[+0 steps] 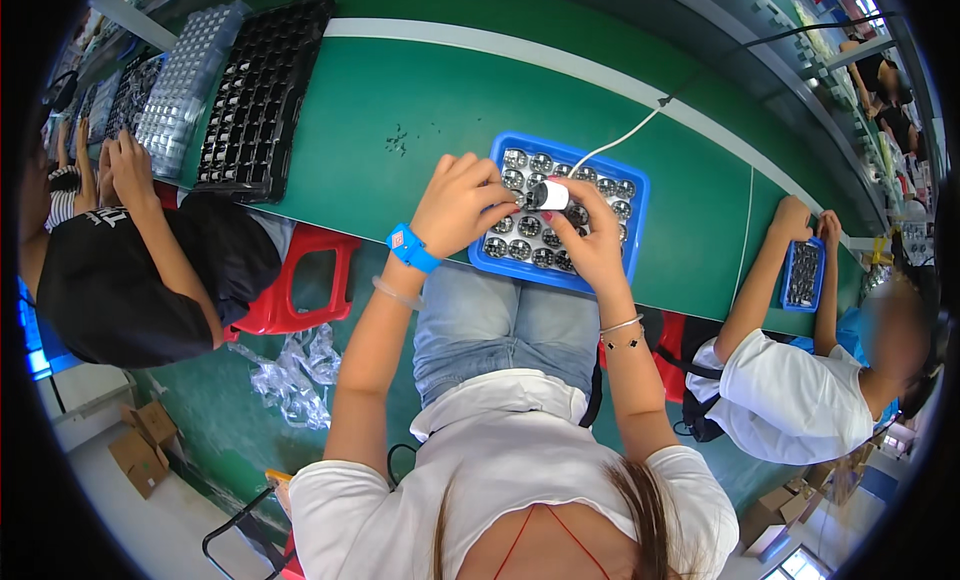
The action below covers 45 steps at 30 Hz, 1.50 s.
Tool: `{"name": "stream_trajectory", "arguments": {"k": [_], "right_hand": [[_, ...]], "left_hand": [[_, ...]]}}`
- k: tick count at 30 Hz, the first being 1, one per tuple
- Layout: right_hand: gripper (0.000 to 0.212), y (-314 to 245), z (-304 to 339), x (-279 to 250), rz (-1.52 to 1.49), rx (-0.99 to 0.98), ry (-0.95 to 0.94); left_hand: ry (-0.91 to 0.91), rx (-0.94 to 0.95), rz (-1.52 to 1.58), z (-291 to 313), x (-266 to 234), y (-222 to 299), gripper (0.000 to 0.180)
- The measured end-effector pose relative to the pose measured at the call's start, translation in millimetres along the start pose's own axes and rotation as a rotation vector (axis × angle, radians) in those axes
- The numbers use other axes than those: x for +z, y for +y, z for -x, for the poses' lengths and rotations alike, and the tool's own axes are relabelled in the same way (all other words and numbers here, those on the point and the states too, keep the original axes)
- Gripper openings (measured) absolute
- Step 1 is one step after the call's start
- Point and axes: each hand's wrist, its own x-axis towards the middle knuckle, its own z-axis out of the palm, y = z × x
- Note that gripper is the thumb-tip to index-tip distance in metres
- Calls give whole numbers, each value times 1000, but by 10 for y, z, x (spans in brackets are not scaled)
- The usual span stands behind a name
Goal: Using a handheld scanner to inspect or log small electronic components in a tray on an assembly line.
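A short cylinder, white at one end and black at the other [551, 197], is gripped between the thumb and fingers of my right hand [594, 242]. It lies tilted above a blue tray [640, 220] filled with rows of shiny, round, dark-and-silver parts [519, 250]. My left hand [465, 202], with a blue band [411, 248] on its wrist, is at the tray's left side. Its fingers are curled and pinched close to the cylinder's black end; whatever they hold is hidden. A white cable [622, 140] runs down behind the cylinder; whether it joins it I cannot tell.
The tray sits at the near edge of a green worktable [370, 110]. Small dark bits [397, 140] lie left of it. A black compartment tray [262, 100] and a clear one [190, 90] stand farther left. Co-workers sit either side, one touching another blue tray [803, 276].
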Motion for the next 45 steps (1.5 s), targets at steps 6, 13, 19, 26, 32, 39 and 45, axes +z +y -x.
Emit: {"name": "stream_trajectory", "arguments": {"k": [6,13,19,26,32,39,45], "right_hand": [[36,26,4,13,-63,-2,7],[39,191,80,78,-529,113,280],[36,209,-18,-41,-345,44,229],[36,175,-86,28,-88,0,56],[38,156,-112,83,-87,-27,99],[35,247,-12,51,-395,69,301],[31,427,242,-417,-334,11,706]], "left_hand": [[72,22,40,-60,-62,84,12],[5,50,-35,-47,-30,8,13],[53,-11,14,-94,-3,-76,13],[6,55,-48,-194,68,-169,12],[79,63,13,-189,9,-68,11],[46,57,-78,-162,-3,-84,13],[69,-143,37,48,147,63,50]]}}
